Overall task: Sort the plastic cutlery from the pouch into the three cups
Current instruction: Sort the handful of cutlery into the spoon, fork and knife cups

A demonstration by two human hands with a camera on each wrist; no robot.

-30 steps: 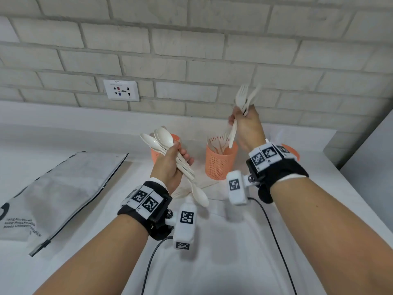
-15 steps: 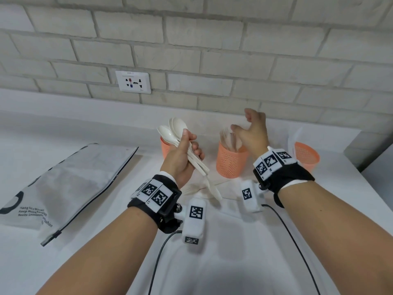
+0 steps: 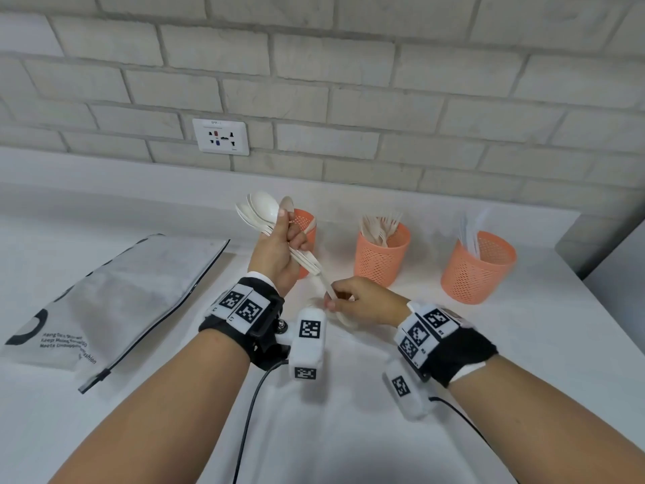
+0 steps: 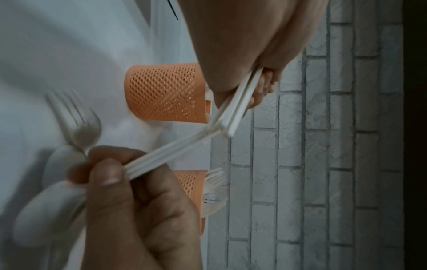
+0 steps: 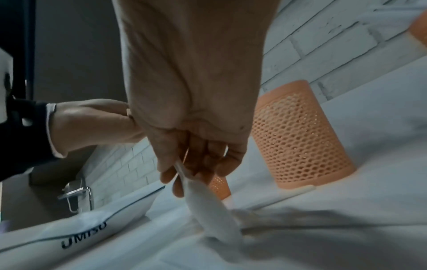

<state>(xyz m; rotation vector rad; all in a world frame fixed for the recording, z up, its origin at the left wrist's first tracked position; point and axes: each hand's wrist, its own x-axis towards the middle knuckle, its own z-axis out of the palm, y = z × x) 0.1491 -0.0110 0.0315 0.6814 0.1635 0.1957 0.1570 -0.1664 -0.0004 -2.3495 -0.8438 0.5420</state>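
Left hand (image 3: pixel 275 253), centre of the head view, is wrapped around a bunch of white spoons (image 3: pixel 260 213), bowls up. Right hand (image 3: pixel 363 303) just below it pinches one spoon handle (image 3: pixel 328 286) sticking out of that bunch. Three orange mesh cups (image 3: pixel 380 253) sit behind, pouch (image 3: pixel 115 291) flat at left on the table (image 3: pixel 349 431).
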